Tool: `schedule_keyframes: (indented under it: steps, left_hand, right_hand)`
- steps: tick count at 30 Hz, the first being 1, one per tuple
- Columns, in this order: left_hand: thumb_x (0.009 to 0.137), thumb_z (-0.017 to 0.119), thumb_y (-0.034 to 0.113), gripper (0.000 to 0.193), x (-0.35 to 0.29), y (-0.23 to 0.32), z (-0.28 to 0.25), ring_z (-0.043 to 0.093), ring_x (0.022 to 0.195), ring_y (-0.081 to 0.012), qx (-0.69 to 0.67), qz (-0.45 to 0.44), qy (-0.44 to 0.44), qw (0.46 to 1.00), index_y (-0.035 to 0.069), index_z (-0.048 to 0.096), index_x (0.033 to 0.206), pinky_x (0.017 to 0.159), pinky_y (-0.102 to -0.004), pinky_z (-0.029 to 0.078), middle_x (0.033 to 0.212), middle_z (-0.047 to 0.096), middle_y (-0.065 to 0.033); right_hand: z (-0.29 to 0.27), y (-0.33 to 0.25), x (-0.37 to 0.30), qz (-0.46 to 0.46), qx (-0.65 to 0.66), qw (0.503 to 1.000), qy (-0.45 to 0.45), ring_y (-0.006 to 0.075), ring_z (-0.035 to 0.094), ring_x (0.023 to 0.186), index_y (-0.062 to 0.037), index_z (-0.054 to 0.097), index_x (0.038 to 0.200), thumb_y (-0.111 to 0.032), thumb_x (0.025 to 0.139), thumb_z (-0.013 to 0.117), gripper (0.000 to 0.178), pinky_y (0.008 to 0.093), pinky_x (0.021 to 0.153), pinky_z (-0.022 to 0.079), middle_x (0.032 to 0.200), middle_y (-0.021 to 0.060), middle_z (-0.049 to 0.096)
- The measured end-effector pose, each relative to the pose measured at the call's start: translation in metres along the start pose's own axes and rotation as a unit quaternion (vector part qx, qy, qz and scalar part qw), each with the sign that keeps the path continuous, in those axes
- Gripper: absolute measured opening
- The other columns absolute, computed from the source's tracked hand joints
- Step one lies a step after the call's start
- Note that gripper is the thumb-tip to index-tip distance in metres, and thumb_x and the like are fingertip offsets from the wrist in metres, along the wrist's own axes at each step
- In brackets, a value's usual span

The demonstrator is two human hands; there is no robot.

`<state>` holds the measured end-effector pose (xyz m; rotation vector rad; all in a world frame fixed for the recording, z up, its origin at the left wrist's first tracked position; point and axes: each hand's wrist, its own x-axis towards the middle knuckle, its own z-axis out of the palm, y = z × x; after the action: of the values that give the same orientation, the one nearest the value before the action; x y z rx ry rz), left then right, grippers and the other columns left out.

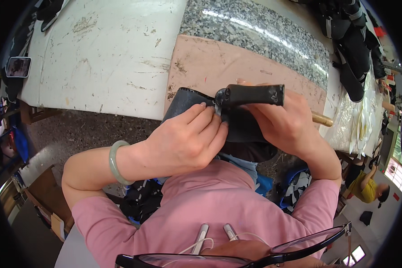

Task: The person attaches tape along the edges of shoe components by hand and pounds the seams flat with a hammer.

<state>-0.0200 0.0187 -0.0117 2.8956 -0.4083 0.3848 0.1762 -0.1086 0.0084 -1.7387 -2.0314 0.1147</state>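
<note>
A dark, tube-like shoe upper (pixel 245 126) is held in front of my body at the table's near edge. My left hand (pixel 190 138) is closed, its fingertips pinching the upper near its top edge. My right hand (pixel 288 114) is closed round a black-handled tool (pixel 257 95), fingers behind it and thumb below. The tool's metal end touches or nearly touches the upper beside my left fingertips; its exact kind cannot be made out. Past my right wrist juts the end of a wooden stick (pixel 322 119), its other end hidden.
A pinkish mat (pixel 219 67) lies ahead, with a speckled stone slab (pixel 259 31) beyond it. The worn white table (pixel 107 53) spreads left, with a phone (pixel 18 67) at its edge. Black shoe pieces (pixel 350 58) pile at the right. A co-worker (pixel 366 185) is farther right.
</note>
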Motion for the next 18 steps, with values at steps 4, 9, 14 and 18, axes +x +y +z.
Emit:
schedule_keyframes:
  steps: [4, 9, 14, 18]
  left_hand:
    - [0.071, 0.063, 0.009, 0.027, -0.009, -0.001, 0.004, 0.064, 0.09, -0.0256, -0.024, -0.023, 0.044, 0.998, -0.002, 0.065, 0.095, 0.084, -0.0392, 0.053, 0.094, 0.066, -0.0123]
    - [0.074, 0.064, 0.008, 0.022, -0.013, 0.001, 0.009, 0.065, 0.09, -0.0237, -0.036, -0.054, 0.081, 0.995, 0.0, 0.065, 0.095, 0.081, -0.0376, 0.055, 0.094, 0.066, -0.0104]
    - [0.075, 0.064, 0.007, 0.021, -0.013, 0.002, 0.013, 0.065, 0.09, -0.0232, -0.051, -0.057, 0.085, 0.993, 0.0, 0.065, 0.094, 0.08, -0.0363, 0.055, 0.096, 0.066, -0.0098]
    - [0.074, 0.063, 0.007, 0.022, -0.013, 0.003, 0.013, 0.065, 0.091, -0.0235, -0.052, -0.061, 0.089, 0.993, -0.001, 0.065, 0.095, 0.079, -0.0367, 0.055, 0.097, 0.066, -0.0101]
  right_hand:
    - [-0.008, 0.001, 0.008, -0.008, 0.004, 1.0, -0.023, 0.0251, 0.062, 0.065, 0.0008, 0.062, 0.103, 0.002, 0.065, 0.061, 0.038, 0.0356, 0.055, 0.051, 0.082, 0.0081, 0.06]
    - [-0.003, 0.004, 0.011, -0.039, 0.007, 0.994, 0.1, 0.024, 0.062, 0.065, 0.0019, 0.063, 0.102, 0.0, 0.066, 0.064, 0.036, 0.0343, 0.054, 0.05, 0.083, 0.0094, 0.061]
    - [-0.006, 0.002, 0.015, -0.029, 0.01, 0.999, 0.014, 0.0248, 0.059, 0.061, 0.0, 0.061, 0.092, 0.002, 0.064, 0.063, 0.028, 0.0361, 0.052, 0.048, 0.079, 0.0086, 0.059]
    - [0.009, -0.002, 0.015, -0.026, 0.009, 0.998, 0.063, 0.0261, 0.059, 0.061, -0.0028, 0.06, 0.089, 0.002, 0.065, 0.062, 0.025, 0.0366, 0.051, 0.048, 0.078, 0.0081, 0.057]
